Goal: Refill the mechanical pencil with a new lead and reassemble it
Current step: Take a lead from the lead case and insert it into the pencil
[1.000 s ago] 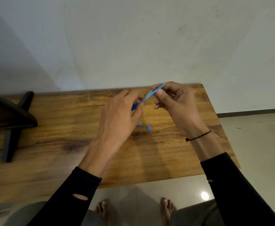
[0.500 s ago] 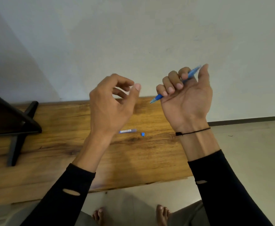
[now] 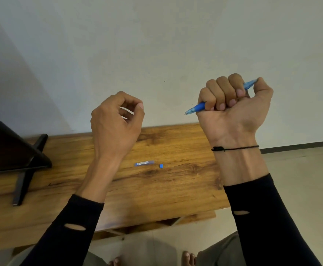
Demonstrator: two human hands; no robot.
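Dark metal, the angled stand (image 3: 13, 148) sits at your far left on the grained wooden table (image 3: 176, 189). Your left hand (image 3: 116, 121) hovers above it, fingers curled, thumb near forefinger; whether it pinches a lead I cannot tell. Below lie the slim translucent lead tube (image 3: 144, 163) and, just beside it, a tiny blue cap (image 3: 161, 166). Your right hand (image 3: 233, 110) is clenched around the glossy blue mechanical pencil (image 3: 196, 108), tip pointing left. Loosen that fist into a fingertip hold, keep the barrel steady, and feed the brittle lead straight in.
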